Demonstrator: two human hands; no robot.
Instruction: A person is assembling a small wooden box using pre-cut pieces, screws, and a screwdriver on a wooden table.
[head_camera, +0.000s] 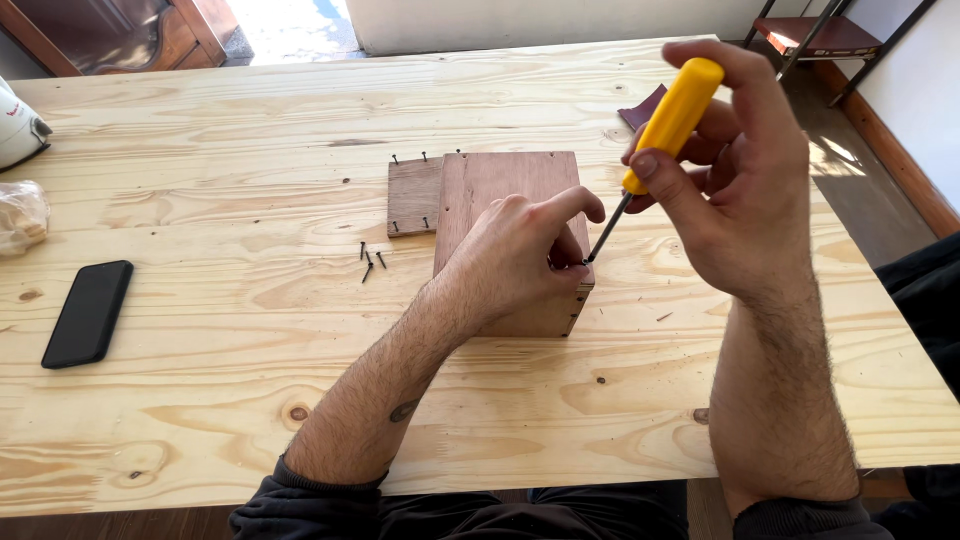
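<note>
While the wooden box (505, 190) sits mid-table, the left hand (515, 262) presses closed on its near right corner, and the right hand (735, 185) grips a yellow-handled screwdriver (655, 145). Left lie loose screws (370, 260), a wood panel (413, 196) and a black phone (88, 313).

A pale pine table (250, 400) carries a wooden box (500, 180), loose screws (370, 260) and a black phone (88, 313).
</note>
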